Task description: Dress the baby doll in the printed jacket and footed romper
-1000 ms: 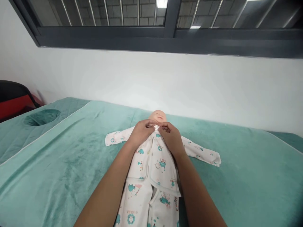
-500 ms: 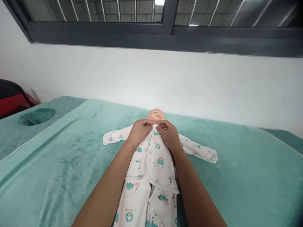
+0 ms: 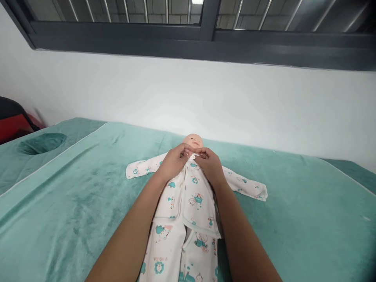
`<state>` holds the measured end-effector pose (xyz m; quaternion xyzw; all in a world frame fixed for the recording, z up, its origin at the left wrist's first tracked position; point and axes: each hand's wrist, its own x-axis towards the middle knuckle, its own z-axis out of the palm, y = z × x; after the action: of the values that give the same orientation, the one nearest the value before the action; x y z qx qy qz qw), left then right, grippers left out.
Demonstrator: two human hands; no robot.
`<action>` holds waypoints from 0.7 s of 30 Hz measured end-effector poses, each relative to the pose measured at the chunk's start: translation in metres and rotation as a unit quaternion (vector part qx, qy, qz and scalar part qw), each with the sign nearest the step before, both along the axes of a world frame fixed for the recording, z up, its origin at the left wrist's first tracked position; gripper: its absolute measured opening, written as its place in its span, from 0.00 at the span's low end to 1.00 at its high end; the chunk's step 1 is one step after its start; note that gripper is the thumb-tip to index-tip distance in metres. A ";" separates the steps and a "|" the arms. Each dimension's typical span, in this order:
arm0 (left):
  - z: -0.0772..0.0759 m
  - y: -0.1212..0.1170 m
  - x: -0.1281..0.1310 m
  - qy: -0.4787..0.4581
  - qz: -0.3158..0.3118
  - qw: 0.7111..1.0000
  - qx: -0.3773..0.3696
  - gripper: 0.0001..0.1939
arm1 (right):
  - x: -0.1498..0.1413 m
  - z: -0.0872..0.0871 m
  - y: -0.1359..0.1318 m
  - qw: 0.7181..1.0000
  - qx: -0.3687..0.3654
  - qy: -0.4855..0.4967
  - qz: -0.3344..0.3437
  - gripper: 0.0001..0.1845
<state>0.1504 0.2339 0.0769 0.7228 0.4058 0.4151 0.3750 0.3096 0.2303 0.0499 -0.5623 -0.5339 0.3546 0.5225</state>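
Note:
A baby doll (image 3: 193, 140) lies on its back on a teal blanket (image 3: 73, 196), dressed in a white romper (image 3: 190, 203) printed with teal animals. Its sleeves spread out to both sides. My left hand (image 3: 174, 161) and my right hand (image 3: 209, 164) meet at the romper's collar just below the doll's chin. Both hands are closed, fingertips pinching the two edges of the neckline together. My forearms lie over the doll's body and hide part of the romper's front.
The blanket covers a padded table with a round face hole (image 3: 41, 143) at the far left. A white wall and a dark window frame (image 3: 205, 43) rise behind it. A red and black chair (image 3: 11, 121) stands at the left edge.
The view has tilted slightly, so the doll sits a little higher in frame. Both hands stay pinched at the collar with only small finger shifts.

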 end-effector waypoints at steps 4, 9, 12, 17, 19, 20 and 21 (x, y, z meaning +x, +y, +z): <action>0.001 0.000 0.002 -0.001 0.002 1.000 -0.025 0.11 | -0.001 0.002 -0.001 1.000 -0.001 -0.013 0.001 0.14; -0.001 0.003 0.003 -0.045 0.006 0.998 -0.044 0.09 | -0.003 0.006 -0.006 0.999 0.024 -0.038 0.021 0.13; -0.002 0.004 0.003 -0.060 0.019 0.997 -0.044 0.07 | -0.002 0.005 -0.006 0.999 0.023 -0.023 0.036 0.13; 0.002 0.001 0.004 -0.120 0.017 0.988 -0.095 0.05 | 0.001 0.001 -0.003 0.999 0.028 -0.004 0.046 0.12; 0.003 -0.001 0.004 -0.135 0.013 0.985 -0.105 0.04 | 0.001 0.001 -0.003 0.999 0.026 0.001 0.046 0.12; 0.004 -0.001 0.004 -0.131 0.013 0.986 -0.104 0.04 | 0.001 0.001 -0.003 0.999 0.023 0.005 0.046 0.12; 0.004 -0.002 0.004 -0.121 0.016 0.988 -0.100 0.04 | 0.001 0.001 -0.003 0.999 0.022 0.009 0.045 0.12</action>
<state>0.1541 0.2321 0.0814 0.6199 0.4082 0.4626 0.4848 0.3108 0.2277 0.0506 -0.5231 -0.5615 0.3710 0.5228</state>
